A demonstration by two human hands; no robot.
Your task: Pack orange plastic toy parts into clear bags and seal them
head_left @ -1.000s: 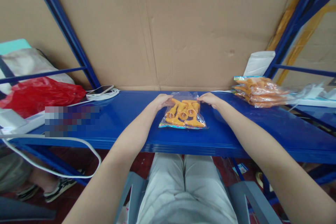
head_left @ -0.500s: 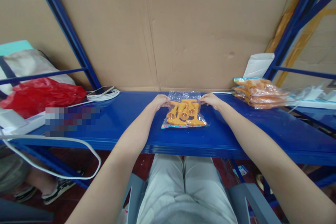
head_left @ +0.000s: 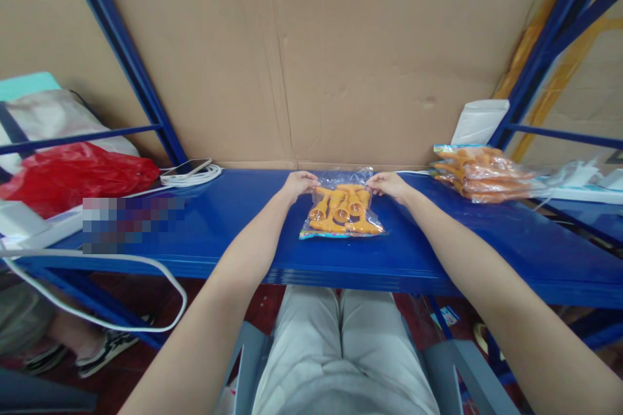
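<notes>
A clear plastic bag of orange toy pieces (head_left: pixel 341 211) lies on the blue shelf (head_left: pixel 243 220) straight ahead. My left hand (head_left: pixel 300 183) pinches the bag's far left corner. At the far right corner my right hand (head_left: pixel 388 185) grips the same top edge. Both hands have their fingers closed on the plastic, and the bag's open end is lifted slightly off the shelf.
A stack of similar filled bags (head_left: pixel 479 172) sits to the right, with a white packet (head_left: pixel 479 120) behind it. A phone and coiled white cable (head_left: pixel 189 172) lie at the left, beside a red plastic bag (head_left: pixel 73 175). Cardboard (head_left: pixel 341 58) backs the shelf. Another person's shoes (head_left: pixel 104 353) show below left.
Both hands have slid up to the bag's far edge and lifted it slightly; the bag shifted a little to the right on the shelf.
</notes>
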